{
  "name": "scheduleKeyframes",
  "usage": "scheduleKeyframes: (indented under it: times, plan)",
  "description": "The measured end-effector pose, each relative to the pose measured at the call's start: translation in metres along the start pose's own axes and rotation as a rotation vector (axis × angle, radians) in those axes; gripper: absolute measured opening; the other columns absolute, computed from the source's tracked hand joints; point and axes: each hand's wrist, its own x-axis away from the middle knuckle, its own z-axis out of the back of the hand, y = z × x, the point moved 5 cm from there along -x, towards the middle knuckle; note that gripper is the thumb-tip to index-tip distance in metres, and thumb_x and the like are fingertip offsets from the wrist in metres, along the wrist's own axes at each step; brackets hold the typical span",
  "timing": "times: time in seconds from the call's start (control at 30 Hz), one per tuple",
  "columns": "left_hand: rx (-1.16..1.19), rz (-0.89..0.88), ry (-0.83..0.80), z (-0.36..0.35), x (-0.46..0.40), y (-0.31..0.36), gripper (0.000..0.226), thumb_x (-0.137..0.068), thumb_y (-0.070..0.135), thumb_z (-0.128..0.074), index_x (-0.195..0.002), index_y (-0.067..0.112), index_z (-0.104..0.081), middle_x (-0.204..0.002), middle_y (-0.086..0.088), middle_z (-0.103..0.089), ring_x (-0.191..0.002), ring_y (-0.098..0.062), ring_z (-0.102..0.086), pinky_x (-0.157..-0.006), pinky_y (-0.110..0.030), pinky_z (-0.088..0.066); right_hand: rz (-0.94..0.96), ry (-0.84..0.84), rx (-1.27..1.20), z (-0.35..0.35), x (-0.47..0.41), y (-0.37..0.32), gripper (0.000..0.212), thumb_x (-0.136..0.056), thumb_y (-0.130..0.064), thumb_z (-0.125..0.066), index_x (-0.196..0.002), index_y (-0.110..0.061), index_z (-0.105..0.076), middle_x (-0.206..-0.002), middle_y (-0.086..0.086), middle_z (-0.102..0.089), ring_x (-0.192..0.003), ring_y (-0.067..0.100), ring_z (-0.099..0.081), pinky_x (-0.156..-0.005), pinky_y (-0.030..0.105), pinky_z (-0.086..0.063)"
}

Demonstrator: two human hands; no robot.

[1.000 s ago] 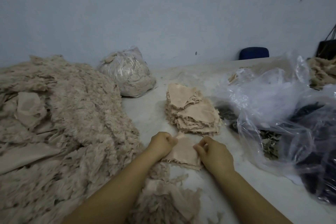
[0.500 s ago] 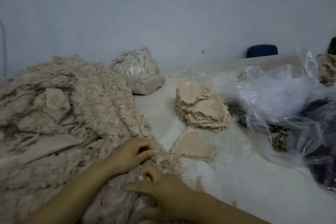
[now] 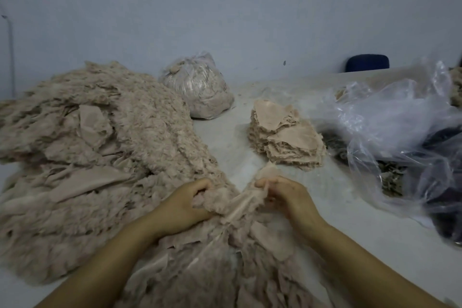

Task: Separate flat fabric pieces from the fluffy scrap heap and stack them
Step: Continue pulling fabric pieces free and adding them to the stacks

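A big beige fluffy scrap heap [image 3: 95, 157] covers the left and near part of the table. My left hand [image 3: 180, 207] grips a fluffy tuft at the heap's near edge. My right hand [image 3: 287, 197] pinches a flat beige fabric piece [image 3: 240, 207] that is stretched between both hands, still joined to the fluff. A stack of flat beige pieces [image 3: 285, 137] stands on the table beyond my hands. The single flat piece laid in front of the stack is mostly hidden behind my right hand.
A tied clear bag of fluffy scraps [image 3: 197, 87] sits at the back by the wall. Crumpled clear plastic bags [image 3: 400, 127] with dark scraps fill the right side. A blue chair back [image 3: 367, 62] shows behind the white table [image 3: 350, 220].
Both hands left the flat piece on the table, reached into the heap, and now pull a new piece apart between them. The camera view shifted left.
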Motion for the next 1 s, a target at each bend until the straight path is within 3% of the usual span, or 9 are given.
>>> scheduleKeyframes:
  times: [0.13,0.23,0.4,0.53,0.6,0.73,0.83,0.9,1.0]
  plan:
    - [0.115,0.076,-0.066,-0.005,-0.003,0.009,0.019,-0.071,0.028,-0.064,-0.079,0.021,-0.049,-0.079,0.006,-0.047,-0.074,-0.013,-0.047,-0.066,-0.028,-0.033,0.033,0.153,0.006,0.005,-0.002,-0.002,0.024,-0.084,-0.010,-0.070,-0.061,-0.011,-0.065,-0.054,0.000,-0.057,-0.050,0.010,-0.053,-0.049,0.022,-0.046]
    - [-0.093,0.151,-0.109,-0.009,-0.010,0.006,0.030,-0.083,0.021,-0.063,-0.112,0.018,-0.061,-0.113,0.000,-0.062,-0.106,-0.016,-0.058,-0.089,-0.030,-0.045,0.066,0.324,-0.105,0.018,-0.005,-0.007,0.009,-0.082,-0.002,-0.070,-0.079,-0.010,-0.068,-0.061,0.000,-0.064,-0.050,0.008,-0.058,-0.045,0.020,-0.048]
    - [-0.321,0.153,-0.183,-0.015,-0.025,0.014,0.021,-0.083,0.019,-0.064,-0.102,0.026,-0.066,-0.103,0.008,-0.064,-0.102,-0.013,-0.060,-0.080,-0.019,-0.046,0.106,0.394,-0.207,0.032,-0.012,-0.012,0.012,-0.089,-0.004,-0.063,-0.097,-0.013,-0.061,-0.071,0.000,-0.062,-0.053,0.008,-0.058,-0.047,0.021,-0.049]
    - [0.317,0.278,-0.079,-0.038,-0.044,0.030,0.096,-0.056,0.064,-0.074,-0.136,0.018,-0.048,-0.128,0.001,-0.060,-0.112,-0.008,-0.058,-0.102,-0.028,-0.043,0.148,0.293,-0.213,0.022,-0.014,-0.014,0.018,-0.088,-0.001,-0.062,-0.100,-0.014,-0.058,-0.067,-0.003,-0.066,-0.057,0.008,-0.062,-0.051,0.021,-0.051]
    - [0.484,0.340,-0.055,-0.057,-0.054,0.036,0.109,-0.048,0.073,-0.074,-0.135,0.015,-0.046,-0.125,-0.005,-0.061,-0.109,-0.016,-0.062,-0.100,-0.036,-0.046,0.136,0.208,-0.243,0.016,-0.014,-0.017,0.019,-0.087,0.000,-0.063,-0.100,-0.013,-0.058,-0.066,-0.002,-0.067,-0.053,0.009,-0.062,-0.045,0.020,-0.049]
    - [0.542,0.223,0.007,-0.067,-0.074,0.044,0.032,-0.079,0.040,-0.073,-0.084,0.009,-0.065,-0.070,-0.004,-0.062,-0.064,-0.017,-0.056,-0.055,-0.023,-0.044,0.072,0.194,-0.274,0.019,-0.014,-0.015,0.010,-0.082,-0.002,-0.068,-0.087,-0.008,-0.061,-0.055,-0.001,-0.063,-0.044,0.007,-0.056,-0.041,0.019,-0.045]
    - [0.572,0.182,0.188,-0.053,-0.078,0.038,0.024,-0.089,0.021,-0.063,-0.066,0.013,-0.057,-0.057,0.000,-0.050,-0.056,-0.014,-0.044,-0.048,-0.020,-0.036,0.045,0.305,-0.276,0.041,-0.015,-0.010,0.006,-0.081,0.000,-0.069,-0.081,-0.004,-0.064,-0.059,0.005,-0.066,-0.045,0.011,-0.056,-0.044,0.020,-0.048]
    - [0.561,0.137,0.224,-0.044,-0.079,0.037,0.024,-0.090,0.018,-0.061,-0.068,0.012,-0.055,-0.058,0.001,-0.047,-0.055,-0.011,-0.041,-0.049,-0.018,-0.035,-0.026,0.137,-0.105,0.047,-0.014,-0.009,0.009,-0.082,0.004,-0.066,-0.077,-0.002,-0.063,-0.058,0.008,-0.065,-0.044,0.012,-0.055,-0.044,0.020,-0.047]
    - [0.488,0.059,0.237,-0.036,-0.082,0.044,0.023,-0.091,0.016,-0.060,-0.069,0.009,-0.056,-0.059,0.003,-0.047,-0.053,-0.003,-0.042,-0.052,-0.015,-0.036,-0.297,-0.443,0.319,0.032,0.000,0.003,0.017,-0.084,0.007,-0.064,-0.074,-0.007,-0.066,-0.063,0.005,-0.068,-0.051,0.010,-0.061,-0.050,0.019,-0.051]
